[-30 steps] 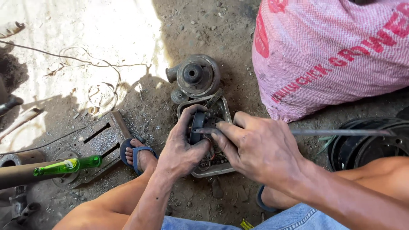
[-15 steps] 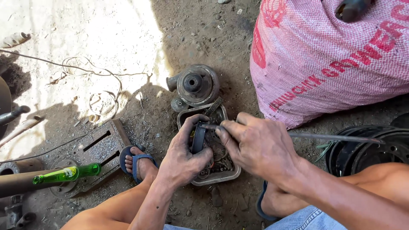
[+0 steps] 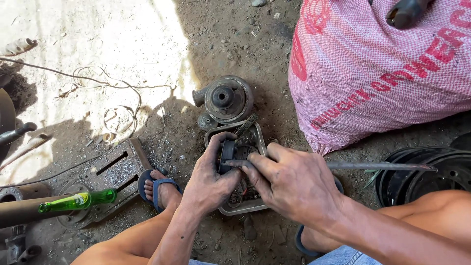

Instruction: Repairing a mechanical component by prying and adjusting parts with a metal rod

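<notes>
Grease and dirt cover both hands, so anything they hold is probably slippery. The left hand (image 3: 208, 179) closes its fingers (image 3: 219, 147) around a small dark round part (image 3: 227, 153), which stands on edge over a dented metal tray (image 3: 259, 141) on the dirt floor. The right hand (image 3: 294, 184) holds a long thin metal rod (image 3: 378, 166) and presses its tip against the same part; its fingers (image 3: 260, 164) are wrapped tightly on the rod near the working end.

The round part looks like solid metal, so I judge it stiff, rather heavy for its size, and not fragile. Its rim is the good place to grip, as the left hand does now. The rod seems rigid, but it is long and may bend or slip sideways, so holding it close to the tip gives better control.

Just behind the tray lies a rusty pump housing (image 3: 228, 99). A pink woven sack (image 3: 373, 68) stands to the right, and a green glass bottle (image 3: 78, 200) lies to the left, near the sandalled foot (image 3: 159, 189).
</notes>
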